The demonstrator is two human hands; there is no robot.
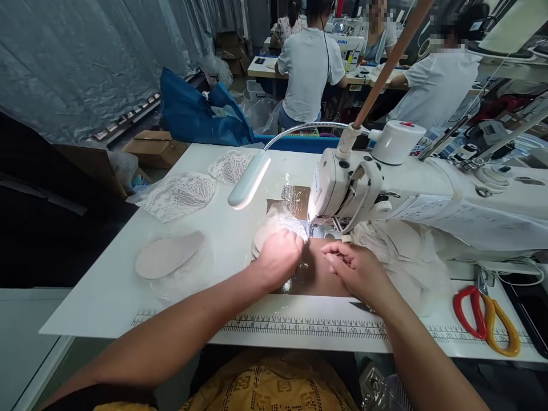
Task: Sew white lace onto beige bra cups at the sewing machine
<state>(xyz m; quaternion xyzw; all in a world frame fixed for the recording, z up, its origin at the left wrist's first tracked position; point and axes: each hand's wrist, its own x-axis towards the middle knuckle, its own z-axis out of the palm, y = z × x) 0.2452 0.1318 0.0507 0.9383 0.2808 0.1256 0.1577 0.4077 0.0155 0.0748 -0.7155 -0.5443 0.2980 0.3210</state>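
Note:
My left hand (281,258) is closed on the edge of a white lace bra cup (274,226), just left of the sewing machine's needle area. The sewing machine (345,185) stands above and to the right. My right hand (354,268) is beside the needle area, fingers curled and thumb close to the forefinger; what lies between them is too small to make out. From under that hand juts a dark pointed blade (362,306); whether it is held or lies on the table I cannot tell. A brown plate (319,277) lies beneath both hands.
Lace pieces (180,194) and an oval pad (169,255) lie on the left of the white table (107,285). Pale fabric (402,251) is heaped under the machine arm. Red-and-yellow-handled scissors (486,319) rest at right. A lamp (249,178) hangs over the table. Other people sit behind.

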